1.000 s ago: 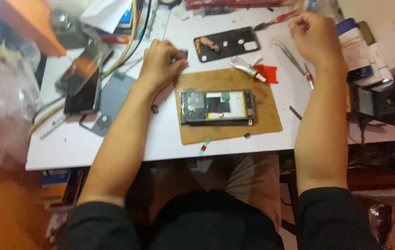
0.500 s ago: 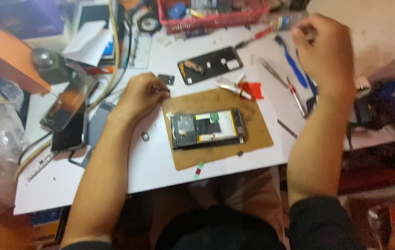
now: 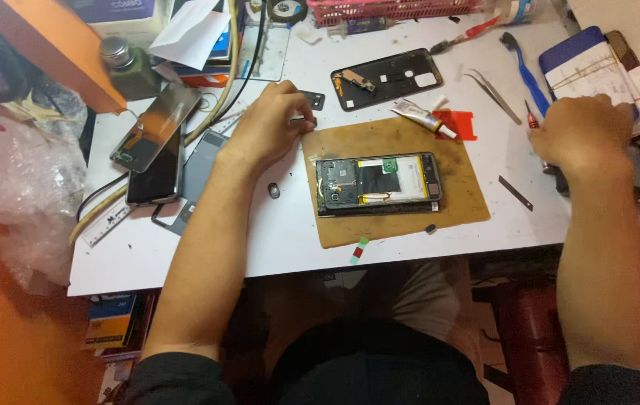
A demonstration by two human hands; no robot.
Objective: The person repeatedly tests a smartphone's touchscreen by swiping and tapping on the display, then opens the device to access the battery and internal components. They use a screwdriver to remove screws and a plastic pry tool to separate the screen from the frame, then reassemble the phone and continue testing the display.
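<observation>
On the white table [image 3: 290, 232], the left hand [image 3: 267, 127] rests loosely curled, fingertips pinched on something too small to tell, just left of the brown rectangular work mat [image 3: 455, 206] bearing the opened black smartphone [image 3: 377, 184], while the right hand [image 3: 582, 135], well right of the mat, lies curled knuckles-up, its grip hidden.

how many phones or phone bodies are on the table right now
3: an opened phone on the brown mat, and two phones, one overlapping the other, at the table's left. A separate black back cover lies above the mat. More may hide under clutter.
</observation>
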